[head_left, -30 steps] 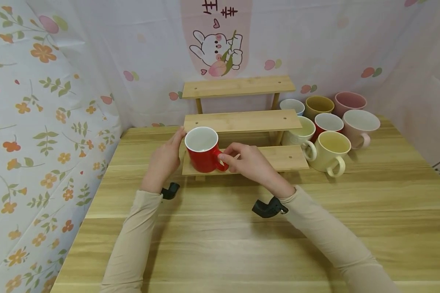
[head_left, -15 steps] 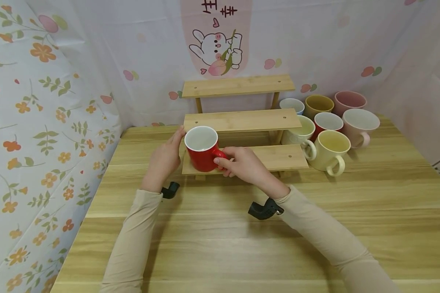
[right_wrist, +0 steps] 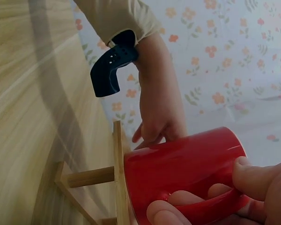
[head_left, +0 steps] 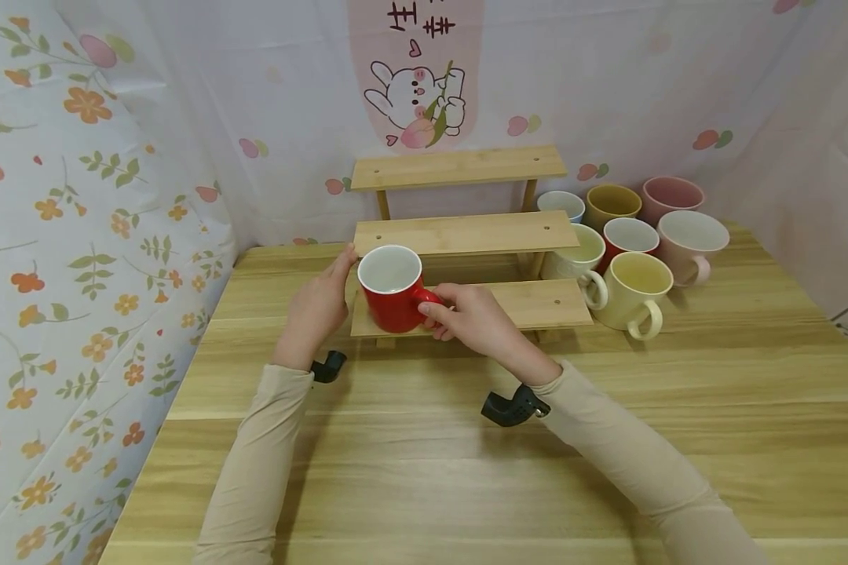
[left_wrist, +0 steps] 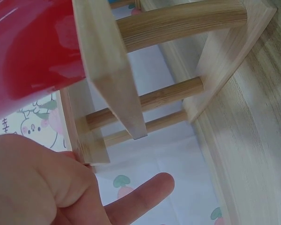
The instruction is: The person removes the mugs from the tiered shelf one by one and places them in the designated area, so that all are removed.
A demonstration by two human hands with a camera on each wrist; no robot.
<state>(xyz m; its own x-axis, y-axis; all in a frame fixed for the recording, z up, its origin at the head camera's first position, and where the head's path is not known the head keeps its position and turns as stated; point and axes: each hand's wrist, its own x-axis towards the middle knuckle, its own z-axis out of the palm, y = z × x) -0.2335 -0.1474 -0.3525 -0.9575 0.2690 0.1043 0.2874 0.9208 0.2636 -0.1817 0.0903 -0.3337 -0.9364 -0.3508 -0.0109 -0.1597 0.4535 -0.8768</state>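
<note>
A red mug (head_left: 392,302) with a white inside stands upright at the left end of the lowest board (head_left: 537,304) of a three-step wooden shelf. My right hand (head_left: 477,318) holds it by the handle, which points right; in the right wrist view the thumb lies on top of the red handle (right_wrist: 213,209) and the fingers pass through it. My left hand (head_left: 314,310) is left of the mug, its index fingertip touching the left end of the middle board (head_left: 459,233). One finger (left_wrist: 147,194) of that hand sticks out straight in the left wrist view.
Several mugs stand close together right of the shelf, among them a yellow mug (head_left: 636,294), a cream mug (head_left: 575,251) and a pale pink mug (head_left: 691,239). The top board (head_left: 459,167) stands before a patterned cloth (head_left: 275,102). The wooden table (head_left: 410,471) extends in front.
The mug has turned a little, its handle swinging back and to the right. My right hand has gone from pinching the handle to a fuller hold on it. The left hand has stayed in place.
</note>
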